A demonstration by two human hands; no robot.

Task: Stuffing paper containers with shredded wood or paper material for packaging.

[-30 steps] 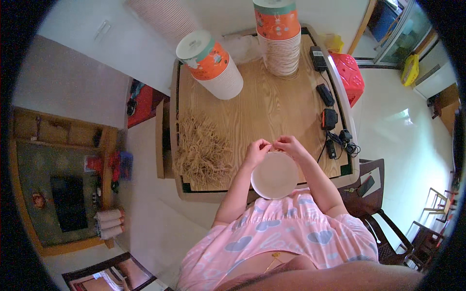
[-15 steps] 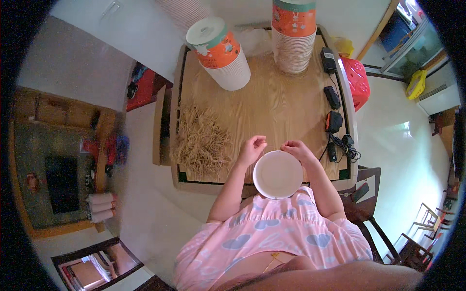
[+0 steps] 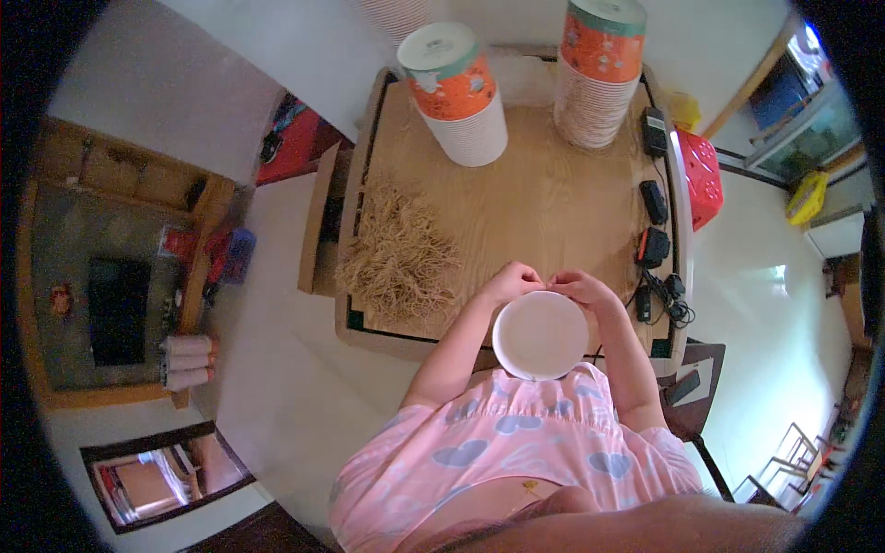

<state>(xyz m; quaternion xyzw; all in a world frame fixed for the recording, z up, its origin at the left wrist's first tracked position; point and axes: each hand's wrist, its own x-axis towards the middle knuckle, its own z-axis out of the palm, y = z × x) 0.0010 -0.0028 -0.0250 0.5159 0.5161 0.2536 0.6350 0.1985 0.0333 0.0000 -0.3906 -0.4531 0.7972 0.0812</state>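
Note:
A white round paper tub (image 3: 540, 336) stands at the table's near edge against my clothing, its pale round face toward me. At its far rim my left hand (image 3: 513, 282) is closed, fingertips pinched together. Close beside it my right hand (image 3: 583, 288) is closed too, its fingertips on or just above the same rim. What the fingertips pinch is too small to make out. A tangled heap of tan twine pieces (image 3: 401, 253) lies to the left of my left hand.
Two tall stacks of orange, green and white paper tubs, the left (image 3: 452, 92) and the right (image 3: 601, 74), stand at the table's far side. Black adapters (image 3: 654, 201) and cables (image 3: 678, 304) line the right edge. A red plastic stool (image 3: 701, 180) is beyond it.
My left hand has moved right to the tub's far rim and now nearly meets my right hand. The whole view has shifted slightly, with the table appearing further right.

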